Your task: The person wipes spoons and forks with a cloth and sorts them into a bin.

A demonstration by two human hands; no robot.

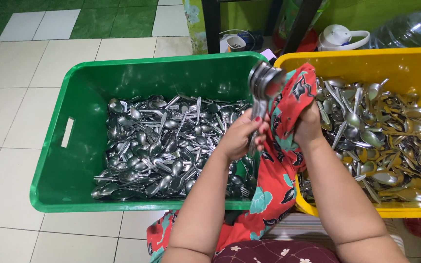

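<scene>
Open tops over green crate (74, 97) and yellow crate (405, 63); walls, heaped spoons (157, 146) beneath.

light: bright, even | glare: on spoons (157, 146) | shadows: soft | focus: sharp

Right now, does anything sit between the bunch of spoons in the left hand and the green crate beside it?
Nothing visible does. The left hand holds the bunch of spoons upright above the green crate, whose top is open. The red patterned cloth in the right hand lies on the spoons' other side, toward the yellow crate.
</scene>
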